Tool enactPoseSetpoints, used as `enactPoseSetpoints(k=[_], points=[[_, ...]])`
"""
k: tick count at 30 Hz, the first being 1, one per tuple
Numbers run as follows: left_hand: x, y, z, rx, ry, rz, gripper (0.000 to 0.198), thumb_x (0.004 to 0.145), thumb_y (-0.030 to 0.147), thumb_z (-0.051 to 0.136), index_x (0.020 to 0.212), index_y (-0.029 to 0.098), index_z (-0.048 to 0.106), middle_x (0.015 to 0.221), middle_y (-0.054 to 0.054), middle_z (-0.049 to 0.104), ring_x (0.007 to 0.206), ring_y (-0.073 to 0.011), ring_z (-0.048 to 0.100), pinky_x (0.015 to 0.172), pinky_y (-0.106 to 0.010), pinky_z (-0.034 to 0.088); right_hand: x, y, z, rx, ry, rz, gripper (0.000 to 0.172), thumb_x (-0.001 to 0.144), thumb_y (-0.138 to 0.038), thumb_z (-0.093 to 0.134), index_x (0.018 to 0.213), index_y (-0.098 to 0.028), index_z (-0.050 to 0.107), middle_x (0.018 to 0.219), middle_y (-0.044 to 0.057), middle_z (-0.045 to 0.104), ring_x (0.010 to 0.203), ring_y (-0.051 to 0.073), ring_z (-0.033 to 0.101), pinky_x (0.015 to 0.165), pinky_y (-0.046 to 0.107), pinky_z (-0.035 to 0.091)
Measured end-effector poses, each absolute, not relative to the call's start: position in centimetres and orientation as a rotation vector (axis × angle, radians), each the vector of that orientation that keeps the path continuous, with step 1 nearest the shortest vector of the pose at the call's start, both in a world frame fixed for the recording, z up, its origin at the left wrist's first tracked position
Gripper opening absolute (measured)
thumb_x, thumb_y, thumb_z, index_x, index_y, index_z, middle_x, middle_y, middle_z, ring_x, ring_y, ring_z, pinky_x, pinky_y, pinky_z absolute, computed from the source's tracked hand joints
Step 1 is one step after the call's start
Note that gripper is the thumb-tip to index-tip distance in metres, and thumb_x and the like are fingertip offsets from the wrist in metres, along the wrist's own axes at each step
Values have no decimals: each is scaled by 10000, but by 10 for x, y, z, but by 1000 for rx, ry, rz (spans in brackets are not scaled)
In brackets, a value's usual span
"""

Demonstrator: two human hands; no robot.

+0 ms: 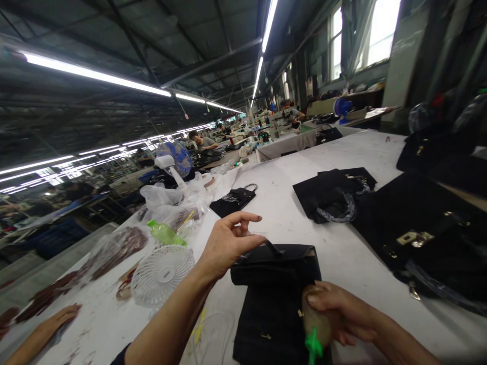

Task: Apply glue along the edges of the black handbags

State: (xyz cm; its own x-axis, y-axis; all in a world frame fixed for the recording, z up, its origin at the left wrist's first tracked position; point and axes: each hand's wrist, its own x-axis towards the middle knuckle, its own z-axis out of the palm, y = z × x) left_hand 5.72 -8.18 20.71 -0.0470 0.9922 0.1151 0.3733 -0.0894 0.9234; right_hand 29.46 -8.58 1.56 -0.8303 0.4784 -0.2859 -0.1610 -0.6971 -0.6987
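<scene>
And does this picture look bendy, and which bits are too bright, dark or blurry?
In the head view, everything leans and stretches toward the edges; the long lamp and window glare white; the nearest black bag loses detail in darkness; the right hand looks slightly smeared; faraway people look fuzzy.

1. The bag [272,324] lies at six o'clock on the white tabletop [281,187], dark, with a handle [274,248] at its top.
2. The left hand [230,241], also at six, has thumb and forefinger apart, beside the handle; contact is unclear.
3. The right hand [338,312], at five, grips a bottle [318,317] with a green tip [314,345].
4. A white fan [163,276] sits between seven and eight; at eight, a green pouch [167,233] and, farther out, another person's hand [57,324].
5. More dark bags [384,223] lie between three and four.
6. A blue fan [182,157] stands between nine and ten.
</scene>
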Motion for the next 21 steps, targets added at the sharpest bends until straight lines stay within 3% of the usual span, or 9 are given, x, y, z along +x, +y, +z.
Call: enactPoseSetpoints(k=[3, 7, 9, 12, 14, 16, 18, 21], points=[[60, -81, 186, 1760, 1576, 1237, 327, 657, 250, 844, 951, 188, 714, 706, 48, 472, 615, -72, 450, 579, -211, 365, 282, -95, 3, -405, -936, 2623, 359, 755, -406, 715, 734, -51, 668, 506, 69, 632, 311, 81, 492, 289, 122, 288], [63, -83, 135, 2111, 1549, 1472, 196, 749, 244, 802, 915, 192, 712, 796, 8, 534, 739, -117, 536, 665, -240, 442, 267, -113, 1, 28, -633, 2658, 497, 733, -488, 718, 767, 7, 693, 612, 118, 663, 450, 101, 581, 380, 138, 411], [64, -93, 113, 2202, 1624, 1629, 175, 809, 213, 745, 977, 190, 699, 907, -26, 551, 866, -149, 558, 765, -273, 476, 262, -113, 9, 238, -480, 2633, 534, 808, -533, 649, 820, -1, 693, 573, 82, 626, 406, 83, 532, 355, 141, 405], [67, -120, 95, 2289, 1779, 1935, 307, 832, 112, 681, 1128, 186, 646, 1128, -82, 499, 1102, -206, 501, 974, -358, 435, 263, -102, 22, 521, -310, 2578, 581, 927, -597, 455, 949, -52, 655, 467, -4, 525, 281, 41, 337, 261, 117, 281], [70, -140, 89, 2512, 1597, 1799, 364, 837, 94, 651, 1188, 179, 609, 1141, -88, 484, 1112, -213, 491, 985, -358, 435, 266, -94, 28, 589, -259, 2569, 612, 956, -617, 372, 997, -58, 620, 459, -15, 505, 266, 24, 271, 242, 91, 222], [73, -154, 83, 2658, 1399, 1393, 406, 846, 130, 641, 1241, 183, 565, 1149, -93, 504, 1109, -224, 499, 985, -369, 446, 267, -92, 32, 620, -236, 2578, 632, 965, -624, 340, 991, -47, 597, 461, -14, 498, 265, 20, 265, 234, 81, 209], [77, -161, 72, 2542, 1442, 1086, 476, 860, 196, 638, 1312, 194, 490, 1231, -116, 509, 1176, -261, 485, 1031, -428, 429, 265, -94, 34, 643, -227, 2614, 619, 973, -609, 328, 984, -44, 580, 468, -11, 500, 264, 24, 280, 230, 84, 227], [79, -161, 54, 2205, 1627, 950, 660, 849, 265, 644, 1424, 194, 326, 1373, -164, 444, 1304, -330, 416, 1107, -537, 356, 259, -102, 34, 767, -207, 2663, 604, 974, -605, 311, 1007, -50, 545, 479, -7, 517, 256, 27, 311, 244, 86, 277]])
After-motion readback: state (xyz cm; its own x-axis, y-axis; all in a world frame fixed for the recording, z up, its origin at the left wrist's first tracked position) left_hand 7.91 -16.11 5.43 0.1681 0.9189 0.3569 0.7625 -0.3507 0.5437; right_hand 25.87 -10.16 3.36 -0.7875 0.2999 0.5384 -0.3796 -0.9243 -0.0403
